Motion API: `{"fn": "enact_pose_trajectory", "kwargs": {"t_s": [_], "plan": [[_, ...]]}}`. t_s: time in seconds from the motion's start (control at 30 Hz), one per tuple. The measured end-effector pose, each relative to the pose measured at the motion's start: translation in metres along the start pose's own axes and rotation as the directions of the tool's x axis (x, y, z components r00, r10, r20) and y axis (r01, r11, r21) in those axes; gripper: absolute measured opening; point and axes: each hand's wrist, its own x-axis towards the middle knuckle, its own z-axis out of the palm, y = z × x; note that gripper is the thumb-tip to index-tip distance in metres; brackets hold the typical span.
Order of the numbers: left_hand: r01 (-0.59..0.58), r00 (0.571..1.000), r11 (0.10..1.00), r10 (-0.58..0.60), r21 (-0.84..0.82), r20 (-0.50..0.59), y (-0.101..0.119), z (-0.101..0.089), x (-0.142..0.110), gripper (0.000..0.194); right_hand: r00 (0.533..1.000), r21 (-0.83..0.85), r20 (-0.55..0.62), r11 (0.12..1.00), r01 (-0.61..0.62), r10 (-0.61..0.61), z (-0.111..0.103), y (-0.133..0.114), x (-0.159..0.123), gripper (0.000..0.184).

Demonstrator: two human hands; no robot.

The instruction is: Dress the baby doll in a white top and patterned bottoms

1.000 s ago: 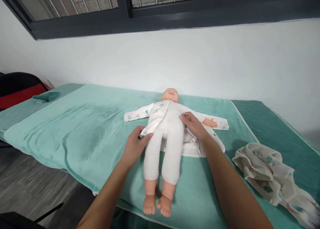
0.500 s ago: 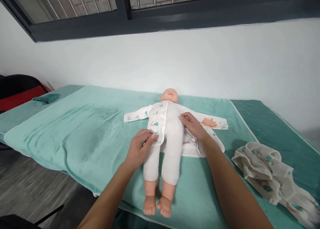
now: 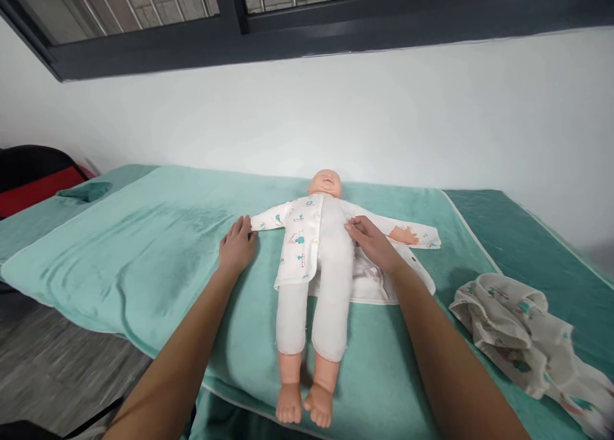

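Note:
A baby doll (image 3: 322, 280) with a white cloth body lies face up on a teal towel (image 3: 144, 254), head toward the wall. It wears an open white printed shirt (image 3: 300, 242); the left flap is folded over its chest, the right flap lies spread on the towel. My left hand (image 3: 236, 247) has curled fingers at the cuff of the doll's left sleeve. My right hand (image 3: 371, 240) rests on the doll's chest and pinches the shirt's right edge.
A crumpled printed garment (image 3: 522, 337) lies on the darker green cover (image 3: 518, 235) at the right. A black and red bag (image 3: 33, 174) sits at the far left. The white wall runs behind, with a dark window frame above. The grey floor shows at lower left.
My left hand laid the shirt's left flap across the doll's chest, let go, and moved up and left to the sleeve cuff. My right hand stayed on the chest.

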Motion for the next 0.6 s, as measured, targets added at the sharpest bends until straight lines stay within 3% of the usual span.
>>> {"fn": "enact_pose_trajectory", "kwargs": {"t_s": [0.1, 0.17, 0.23, 0.3, 0.5, 0.6], "plan": [[0.036, 0.999, 0.999, -0.036, -0.007, -0.033, -0.004, 0.002, 0.003, 0.062, 0.996, -0.066, -0.09, 0.998, 0.015, -0.021, -0.006, 0.003, 0.0, 0.028], [0.041, 0.997, 0.999, -0.041, -0.015, -0.059, -0.007, 0.004, 0.003, 0.061, 0.967, -0.138, -0.249, 0.99, 0.022, -0.056, -0.016, 0.008, 0.001, 0.024], [0.044, 0.996, 0.999, -0.045, -0.02, -0.075, -0.009, 0.005, 0.002, 0.06, 0.874, -0.226, -0.471, 0.974, 0.009, -0.117, -0.031, 0.014, 0.004, 0.02], [0.044, 0.995, 0.998, -0.047, -0.035, -0.087, -0.011, 0.005, 0.002, 0.059, 0.766, -0.304, -0.622, 0.952, -0.045, -0.162, -0.046, 0.022, 0.007, 0.017], [0.001, 0.983, 0.994, -0.022, -0.113, -0.185, -0.016, 0.005, -0.001, 0.057, 0.695, -0.187, -0.712, 0.929, -0.32, 0.096, -0.071, 0.045, 0.018, 0.017], [-0.071, 0.967, 0.992, 0.042, -0.105, -0.252, -0.014, 0.004, -0.006, 0.052, 0.627, 0.014, -0.77, 0.986, -0.168, 0.118, -0.077, 0.051, 0.021, 0.019]]}}
